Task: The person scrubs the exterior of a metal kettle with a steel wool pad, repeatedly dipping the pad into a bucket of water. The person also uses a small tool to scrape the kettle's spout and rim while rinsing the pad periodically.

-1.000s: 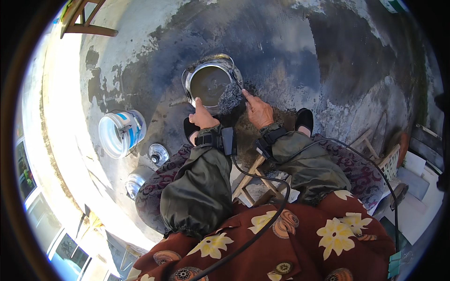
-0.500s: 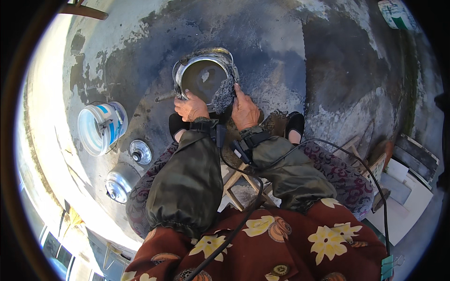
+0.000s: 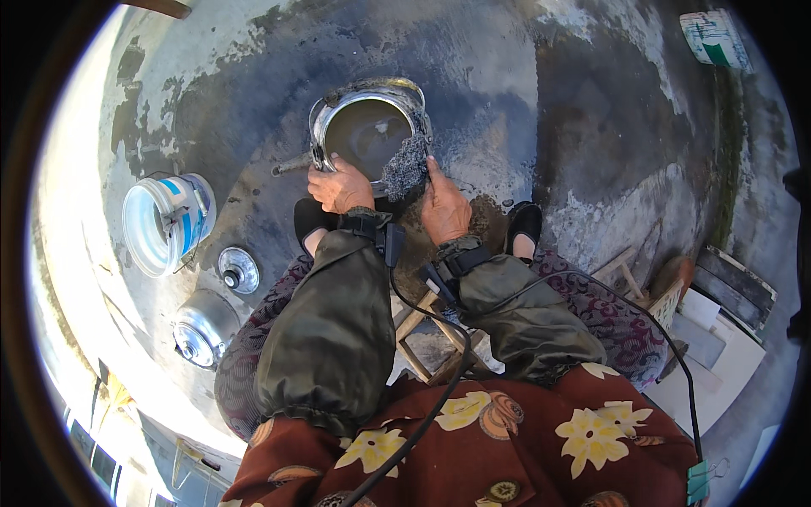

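Note:
A round metal kettle (image 3: 420, 95) with a wire handle stands on the wet ground between my feet, its opening toward me. Murky, greyish-brown water (image 3: 359, 139) fills it, with a pale patch on the surface. My left hand (image 3: 342, 188) grips the near left rim, thumb over the edge. At the near right rim, a wad of grey steel wool (image 3: 405, 167) lies partly over the opening. My right hand (image 3: 445, 207) is closed at the wad's right edge, fingers toward the kettle's side; its fingertips are partly hidden. A spout-like piece (image 3: 291, 165) sticks out left of the kettle.
To the left stand a clear bucket with blue stripes (image 3: 169, 224), a metal lid with a black knob (image 3: 239, 269) and a lidded metal pot (image 3: 205, 328). A wooden stool frame (image 3: 418, 342) is between my legs. A white-and-green bucket (image 3: 714, 40) is at far right.
The view has shifted a little, so the surroundings sit slightly farther left. The pale patch on the water has changed shape. Both hands keep their places on the kettle and steel wool.

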Motion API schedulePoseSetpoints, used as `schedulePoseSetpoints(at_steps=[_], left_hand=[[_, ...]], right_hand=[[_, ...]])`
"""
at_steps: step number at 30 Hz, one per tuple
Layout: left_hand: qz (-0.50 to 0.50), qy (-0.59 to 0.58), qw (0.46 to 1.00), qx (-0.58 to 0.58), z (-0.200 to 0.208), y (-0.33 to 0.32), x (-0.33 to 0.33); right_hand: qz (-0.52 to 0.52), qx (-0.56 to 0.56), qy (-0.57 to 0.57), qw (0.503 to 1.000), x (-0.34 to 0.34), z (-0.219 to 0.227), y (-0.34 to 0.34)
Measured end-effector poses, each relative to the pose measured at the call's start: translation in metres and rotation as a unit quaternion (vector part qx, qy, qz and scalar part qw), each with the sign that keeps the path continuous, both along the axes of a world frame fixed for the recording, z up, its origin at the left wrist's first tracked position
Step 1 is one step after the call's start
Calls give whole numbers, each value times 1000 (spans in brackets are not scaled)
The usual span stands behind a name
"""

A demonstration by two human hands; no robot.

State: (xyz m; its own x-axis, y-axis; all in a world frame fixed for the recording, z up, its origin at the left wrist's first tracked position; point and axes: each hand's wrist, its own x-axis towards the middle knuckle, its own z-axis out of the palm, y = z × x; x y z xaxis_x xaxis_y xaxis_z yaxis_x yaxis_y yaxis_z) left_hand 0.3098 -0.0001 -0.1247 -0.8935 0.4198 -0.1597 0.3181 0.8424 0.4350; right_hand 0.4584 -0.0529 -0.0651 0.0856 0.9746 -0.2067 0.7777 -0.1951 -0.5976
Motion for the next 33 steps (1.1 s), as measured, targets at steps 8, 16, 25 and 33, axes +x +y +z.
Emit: schedulePoseSetpoints(at_steps=[8, 16, 25, 33], left_hand=[[-2, 20, 1000, 21, -4, 0, 0], [2, 12, 1000, 26, -1, 1, 0], [3, 23, 999, 44, -7, 0, 1], [-16, 28, 998, 60, -10, -3, -1]], right_hand=[[9, 43, 61, 997, 13, 12, -1], [18, 7, -40, 999, -9, 15, 38], [0, -19, -43, 999, -12, 16, 38], [56, 42, 80, 994, 17, -5, 30]])
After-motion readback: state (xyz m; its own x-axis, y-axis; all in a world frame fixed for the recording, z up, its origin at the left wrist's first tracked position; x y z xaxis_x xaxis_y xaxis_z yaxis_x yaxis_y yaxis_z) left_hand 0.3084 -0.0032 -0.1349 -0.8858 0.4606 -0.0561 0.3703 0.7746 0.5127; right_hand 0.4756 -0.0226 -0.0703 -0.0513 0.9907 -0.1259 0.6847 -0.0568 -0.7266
